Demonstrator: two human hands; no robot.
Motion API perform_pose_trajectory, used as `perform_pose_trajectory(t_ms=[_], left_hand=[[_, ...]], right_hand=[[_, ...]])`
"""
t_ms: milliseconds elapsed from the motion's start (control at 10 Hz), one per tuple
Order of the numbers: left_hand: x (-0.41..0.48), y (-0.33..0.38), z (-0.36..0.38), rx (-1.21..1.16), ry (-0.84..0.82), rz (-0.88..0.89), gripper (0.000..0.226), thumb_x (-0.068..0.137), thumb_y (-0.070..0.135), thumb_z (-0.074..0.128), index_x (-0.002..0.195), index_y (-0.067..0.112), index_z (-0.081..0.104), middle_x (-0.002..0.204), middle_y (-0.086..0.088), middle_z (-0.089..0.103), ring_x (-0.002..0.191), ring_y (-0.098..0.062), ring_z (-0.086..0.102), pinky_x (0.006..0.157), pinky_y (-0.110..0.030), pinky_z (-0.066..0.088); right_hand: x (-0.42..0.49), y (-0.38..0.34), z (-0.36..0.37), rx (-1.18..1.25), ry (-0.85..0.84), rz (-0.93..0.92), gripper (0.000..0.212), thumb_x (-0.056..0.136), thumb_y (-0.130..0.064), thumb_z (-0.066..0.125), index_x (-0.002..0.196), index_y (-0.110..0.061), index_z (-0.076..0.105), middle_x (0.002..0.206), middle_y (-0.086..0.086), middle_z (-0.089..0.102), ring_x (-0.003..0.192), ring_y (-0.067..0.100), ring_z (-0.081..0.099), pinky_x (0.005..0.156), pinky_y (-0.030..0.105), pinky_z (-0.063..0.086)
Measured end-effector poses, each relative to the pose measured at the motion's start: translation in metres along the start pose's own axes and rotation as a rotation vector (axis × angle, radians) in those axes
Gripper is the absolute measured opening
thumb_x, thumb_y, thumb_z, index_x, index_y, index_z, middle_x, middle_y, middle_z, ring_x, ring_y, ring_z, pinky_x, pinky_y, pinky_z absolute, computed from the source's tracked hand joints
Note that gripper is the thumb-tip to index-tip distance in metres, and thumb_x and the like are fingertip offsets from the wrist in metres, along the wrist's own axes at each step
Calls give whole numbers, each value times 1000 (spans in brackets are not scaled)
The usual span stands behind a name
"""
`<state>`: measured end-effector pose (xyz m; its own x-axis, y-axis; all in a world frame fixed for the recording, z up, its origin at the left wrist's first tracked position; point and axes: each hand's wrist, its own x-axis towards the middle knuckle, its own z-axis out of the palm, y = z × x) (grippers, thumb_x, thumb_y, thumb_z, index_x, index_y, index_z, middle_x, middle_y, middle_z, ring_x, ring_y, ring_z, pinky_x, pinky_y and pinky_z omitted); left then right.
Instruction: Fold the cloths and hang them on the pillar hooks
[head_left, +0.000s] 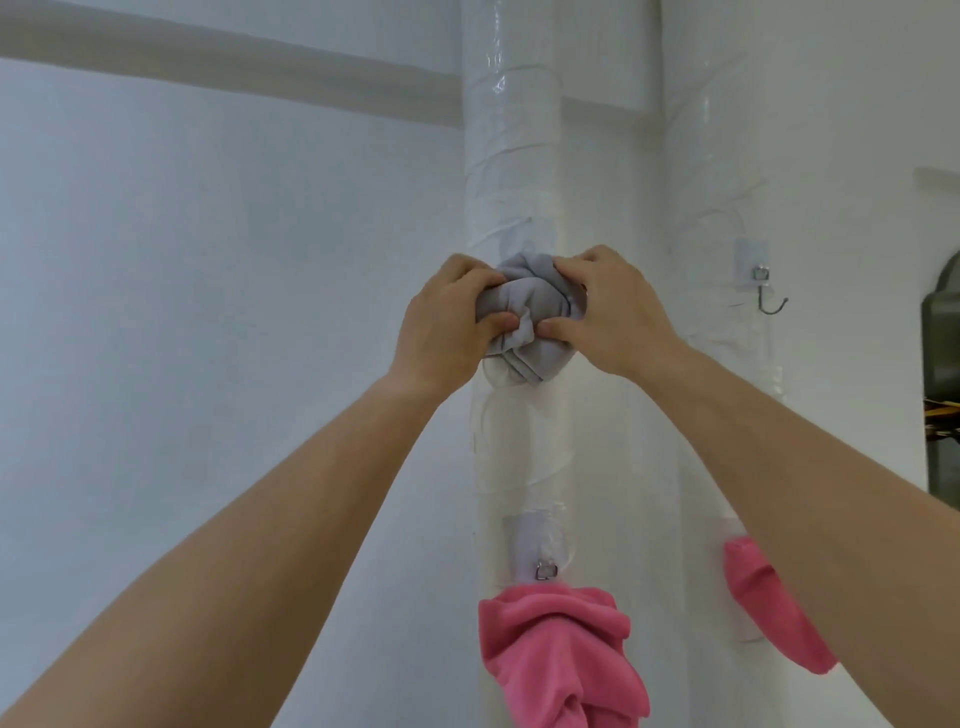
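Both arms stretched up toward a white pillar (511, 156) wrapped in clear tape. Left hand (447, 325) and right hand (610, 317) clamped around a bunched grey cloth (524, 322), pressed against the pillar face right at its upper hook mount (524, 236). Each grip closed tight on the fabric: left fingers (485, 278) curled over the top-left of the bundle with the thumb pinching underneath, right fingers (569, 273) over the top-right with the thumb tucked into the folds from below. Thumbs nearly meeting in the middle of the cloth. Hook itself hidden behind the bundle, so can't tell whether the cloth is actually caught on it.

Lower down on the same pillar, a pink cloth (558, 649) dangling from a small metal hook (545, 570) on a clear adhesive pad. Second white pillar (727, 130) just to the right, with a bare metal hook (769, 296) up high and another pink cloth (763, 603) hanging below, partly behind the right forearm. Pale wall (208, 260) off to the left, dark rounded object (943, 322) at the far right edge, too cropped to identify.
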<state>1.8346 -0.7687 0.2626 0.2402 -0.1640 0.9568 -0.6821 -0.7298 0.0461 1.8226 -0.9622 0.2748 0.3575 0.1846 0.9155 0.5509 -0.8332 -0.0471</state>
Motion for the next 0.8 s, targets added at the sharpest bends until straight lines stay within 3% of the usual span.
perform_pose_trajectory(t_ms=[100, 200, 300, 400, 500, 600, 700, 800], left_hand=[[-5, -4, 7, -49, 67, 12, 47, 85, 26, 73, 129, 28, 56, 117, 8, 64, 98, -9, 60, 82, -18, 42], [-3, -11, 15, 8, 125, 69, 38, 85, 24, 72, 123, 28, 67, 107, 9, 64, 86, -3, 54, 72, -3, 33], [3, -13, 19, 7, 131, 76, 33, 84, 19, 71, 116, 26, 70, 100, 8, 62, 82, -3, 52, 69, -4, 34], [7, -7, 13, 18, 71, 53, 32, 85, 19, 69, 116, 25, 70, 99, 5, 59, 83, -10, 54, 69, -13, 37], [6, 4, 4, 27, -16, -20, 34, 87, 24, 69, 120, 28, 68, 106, 7, 57, 88, -10, 54, 71, -16, 36], [2, 11, -8, -26, -128, -68, 41, 88, 30, 68, 128, 29, 62, 121, 7, 59, 105, -11, 56, 84, -20, 38], [-1, 21, -26, -17, -204, -68, 50, 90, 37, 64, 138, 28, 54, 132, 3, 59, 117, -17, 56, 93, -26, 41], [-2, 31, -48, 8, -196, -147, 55, 95, 41, 56, 147, 26, 45, 148, 2, 49, 132, -19, 48, 101, -31, 38]], right_hand=[[-8, 4, 6, 17, 62, -46, 73, 73, -50, 79, 138, -32, 50, 100, -4, 54, 89, 14, 51, 78, 27, 41], [-8, 6, 21, 65, 119, -51, 69, 77, -47, 77, 140, -31, 53, 100, -5, 52, 89, 10, 50, 75, 12, 36], [1, 6, 26, 44, 168, -44, 55, 79, -43, 76, 130, -29, 63, 94, -5, 48, 81, 14, 50, 66, 9, 30], [2, 0, 23, 19, 141, -23, 50, 79, -42, 75, 125, -29, 65, 93, -2, 48, 80, 17, 50, 65, 21, 35], [-5, -10, 20, -31, 100, 25, 57, 83, -37, 72, 137, -29, 55, 106, 0, 51, 91, 19, 54, 77, 31, 47], [-13, -21, 8, -46, -21, 60, 66, 87, -33, 66, 148, -29, 41, 128, 5, 53, 109, 25, 57, 90, 36, 50], [-12, -29, -16, 3, -145, 104, 64, 88, -31, 58, 149, -24, 39, 138, 10, 52, 122, 32, 53, 101, 44, 45], [-14, -45, -41, -54, -181, 157, 65, 88, -27, 48, 152, -22, 35, 150, 9, 43, 135, 32, 43, 109, 44, 39]])
